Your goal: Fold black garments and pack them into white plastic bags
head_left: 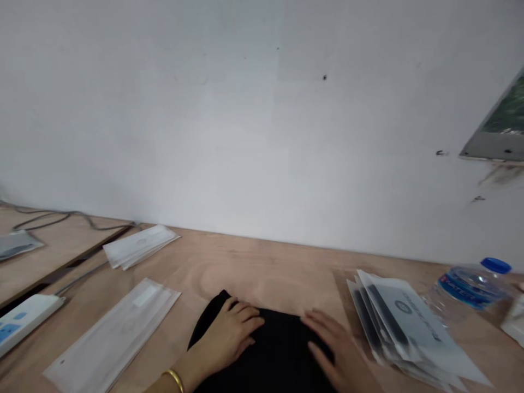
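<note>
A piece of black cloth (274, 349) lies on the wooden table at the bottom middle, its lower part cut off by the frame. On its left part rests my left hand (231, 333), palm down with the fingers stretched out, a gold bracelet at the wrist. My right hand (338, 349) lies on the cloth's right edge, slightly blurred, thumb and fingers apart. Neither hand grips anything that I can see. Nearest to the right hand is a stack of printed, frosted plastic bags (413, 316) with dark contents. Flat whitish plastic bags (114, 333) lie left of the left hand.
More whitish bags (141, 245) lie near the wall. At the left are a white power strip (24, 322), a grey cable (77, 214) and a gap between table boards. A clear water bottle with a blue cap (470, 286) is at the right. A white wall (245, 136) closes the back.
</note>
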Motion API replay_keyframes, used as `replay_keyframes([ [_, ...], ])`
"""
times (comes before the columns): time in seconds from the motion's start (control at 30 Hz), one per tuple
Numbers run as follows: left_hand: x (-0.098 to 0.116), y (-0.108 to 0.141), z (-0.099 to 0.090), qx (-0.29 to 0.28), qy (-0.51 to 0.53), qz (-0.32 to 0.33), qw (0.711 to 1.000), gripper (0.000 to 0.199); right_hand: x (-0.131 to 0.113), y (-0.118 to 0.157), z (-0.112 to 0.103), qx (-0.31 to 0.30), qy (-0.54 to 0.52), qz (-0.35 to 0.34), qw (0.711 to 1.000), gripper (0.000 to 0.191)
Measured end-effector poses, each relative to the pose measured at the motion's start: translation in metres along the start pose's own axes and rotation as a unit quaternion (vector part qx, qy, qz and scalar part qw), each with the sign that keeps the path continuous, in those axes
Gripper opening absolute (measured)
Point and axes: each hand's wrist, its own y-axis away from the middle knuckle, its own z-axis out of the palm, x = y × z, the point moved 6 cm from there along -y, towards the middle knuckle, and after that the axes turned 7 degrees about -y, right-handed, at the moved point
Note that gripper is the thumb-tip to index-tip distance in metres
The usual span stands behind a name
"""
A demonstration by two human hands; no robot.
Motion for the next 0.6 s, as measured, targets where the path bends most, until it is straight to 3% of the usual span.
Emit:
replay_keyframes([
  [0.1, -0.011, 0.016, 0.016, -0.046, -0.005, 0.021, 0.999, 0.037, -0.008, 0.014, 0.037, -0.129, 0.051, -0.036, 0.990, 0.062],
  [0.13, -0.016, 0.022, 0.018, -0.054, -0.006, 0.020, 0.998, 0.039, -0.006, 0.018, 0.045, -0.147, 0.067, -0.036, 0.986, 0.065],
  [0.23, -0.017, 0.033, 0.012, -0.044, -0.021, 0.009, 0.999, 0.045, -0.003, 0.024, 0.051, -0.115, 0.111, -0.024, 0.987, 0.067],
  [0.33, 0.002, 0.035, 0.003, -0.028, -0.029, 0.007, 0.999, 0.064, -0.013, 0.023, 0.056, -0.074, 0.134, -0.043, 0.987, 0.081],
  [0.43, 0.016, 0.036, 0.009, -0.051, -0.018, 0.022, 0.998, 0.076, -0.017, 0.023, 0.069, -0.074, 0.148, -0.068, 0.984, 0.083],
  [0.6, 0.013, 0.049, 0.019, -0.049, -0.021, 0.052, 0.997, 0.078, -0.012, 0.033, 0.076, -0.038, 0.181, -0.104, 0.977, 0.080],
])
